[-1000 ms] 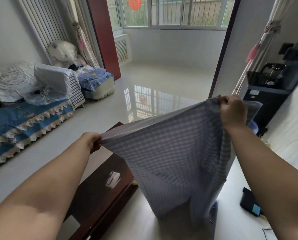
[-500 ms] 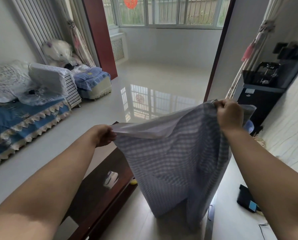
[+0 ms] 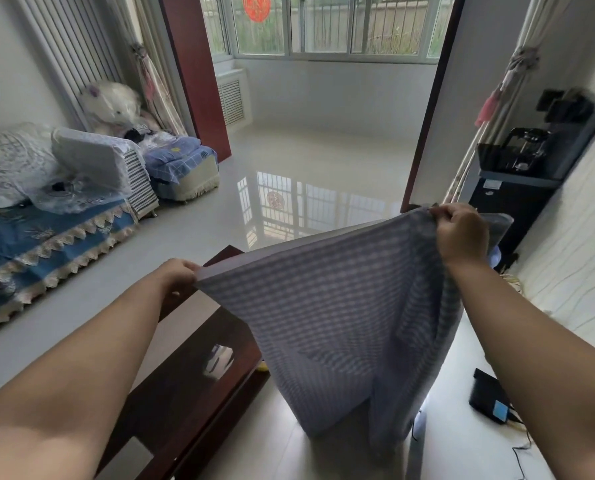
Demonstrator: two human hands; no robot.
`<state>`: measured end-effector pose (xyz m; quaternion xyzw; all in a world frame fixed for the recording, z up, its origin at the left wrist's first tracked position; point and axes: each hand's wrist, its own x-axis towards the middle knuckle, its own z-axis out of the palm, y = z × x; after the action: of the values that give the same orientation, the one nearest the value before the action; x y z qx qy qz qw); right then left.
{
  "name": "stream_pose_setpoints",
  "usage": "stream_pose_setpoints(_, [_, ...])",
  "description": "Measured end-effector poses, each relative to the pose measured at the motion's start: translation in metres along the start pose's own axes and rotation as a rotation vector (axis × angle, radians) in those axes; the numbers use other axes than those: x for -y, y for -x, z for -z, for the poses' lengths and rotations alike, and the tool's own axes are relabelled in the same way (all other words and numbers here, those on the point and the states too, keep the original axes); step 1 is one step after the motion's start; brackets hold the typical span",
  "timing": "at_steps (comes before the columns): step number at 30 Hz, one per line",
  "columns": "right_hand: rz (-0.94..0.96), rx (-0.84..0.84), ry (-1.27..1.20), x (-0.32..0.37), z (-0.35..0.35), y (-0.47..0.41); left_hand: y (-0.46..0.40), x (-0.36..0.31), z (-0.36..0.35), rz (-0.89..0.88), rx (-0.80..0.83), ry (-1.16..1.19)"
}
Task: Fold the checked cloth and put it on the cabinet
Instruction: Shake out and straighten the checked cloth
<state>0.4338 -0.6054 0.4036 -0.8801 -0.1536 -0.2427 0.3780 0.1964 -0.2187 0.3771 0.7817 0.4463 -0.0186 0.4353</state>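
Cloth [image 3: 330, 327] held up by its top edge, one hand at each end.

Nearest, both forearms reaching out over a dark wooden table [image 3: 185, 386] and pale floor [image 3: 309, 157]. Left hand [image 3: 176, 277] lower, fingers curled, pinching the cloth's left corner. Right hand [image 3: 462, 235] higher, closed tight on the right corner, thumb and fingers nipping the hem. Between them the top edge stretched on a slant, the rest hanging in a doubled fold above the floor, just right of the table. Small black device [image 3: 490, 398] lying on the floor at right. Farther off, a sofa [image 3: 46, 244] along the left wall, a black dispenser [image 3: 510, 202] at right, barred window [image 3: 334, 26] at the back.
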Motion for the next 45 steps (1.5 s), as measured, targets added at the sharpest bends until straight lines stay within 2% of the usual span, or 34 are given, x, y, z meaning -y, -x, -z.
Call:
stream_pose_setpoints(3, [-0.014,0.013,-0.026,0.006,-0.002,0.001,0.007,-0.007,-0.011,-0.268,0.150,-0.010])
stream_pose_setpoints(5, [-0.025,0.022,-0.051,0.011,-0.005,0.001,0.008,-0.007,-0.027,-0.360,0.156,-0.366])
stream_pose_setpoints(7, [-0.019,0.020,-0.064,0.015,-0.007,0.003,0.006,0.002,-0.047,-0.441,-0.040,-0.679])
stream_pose_setpoints(8, [-0.011,0.016,-0.065,0.016,-0.007,0.003,0.006,0.004,-0.053,-0.490,-0.158,-0.730])
stream_pose_setpoints(12, [0.078,-0.057,-0.005,0.009,0.004,-0.001,0.009,-0.015,-0.033,-0.638,-0.391,-0.622])
stream_pose_setpoints(16, [0.018,-0.150,0.081,-0.002,0.021,-0.013,0.023,-0.070,0.001,-0.859,-0.627,-0.767])
stream_pose_setpoints(18, [0.019,-0.141,0.116,-0.002,0.027,-0.016,0.027,-0.084,0.013,-0.894,-0.588,-0.825])
stream_pose_setpoints(19, [0.025,-0.135,0.124,-0.003,0.029,-0.017,0.024,-0.086,0.019,-0.878,-0.516,-0.843])
stream_pose_setpoints(22, [0.004,-0.128,0.117,-0.005,0.032,-0.018,0.016,-0.080,0.039,-0.720,-0.275,-0.830])
stream_pose_setpoints(24, [0.012,-0.097,0.135,-0.007,0.032,-0.020,0.013,-0.075,0.049,-0.660,-0.269,-0.771])
stream_pose_setpoints(26, [0.032,-0.072,0.159,-0.008,0.035,-0.024,0.014,-0.077,0.054,-0.725,-0.306,-0.566])
stream_pose_setpoints(28, [0.001,-0.089,0.156,-0.010,0.040,-0.029,0.020,-0.078,0.056,-0.761,-0.242,-0.067])
stream_pose_setpoints(30, [-0.035,-0.107,0.127,-0.009,0.041,-0.031,0.022,-0.069,0.056,-0.618,-0.091,0.457])
stream_pose_setpoints(31, [-0.037,-0.109,0.107,-0.008,0.040,-0.031,0.018,-0.062,0.054,-0.523,-0.025,0.652])
stream_pose_setpoints(32, [-0.033,-0.111,0.087,-0.005,0.038,-0.029,0.014,-0.054,0.050,-0.439,-0.002,0.748])
stream_pose_setpoints(33, [-0.033,-0.106,0.074,-0.002,0.036,-0.028,0.014,-0.049,0.045,-0.404,-0.016,0.780])
stream_pose_setpoints(34, [-0.033,-0.092,0.072,-0.001,0.032,-0.027,0.014,-0.047,0.039,-0.433,-0.117,0.712])
stream_pose_setpoints(36, [-0.025,-0.048,0.096,0.000,0.027,-0.027,0.021,-0.052,0.027,-0.649,-0.405,0.402])
stream_pose_setpoints(38, [-0.001,-0.008,0.109,0.004,0.025,-0.027,0.031,-0.065,0.017,-0.799,-0.515,0.223])
stream_pose_setpoints(42, [-0.010,-0.009,0.069,0.011,0.019,-0.015,0.010,-0.045,0.024,-0.428,-0.529,0.624])
stream_pose_setpoints(45, [-0.053,-0.051,-0.002,0.014,0.018,-0.015,0.004,-0.036,0.031,-0.326,-0.531,0.815])
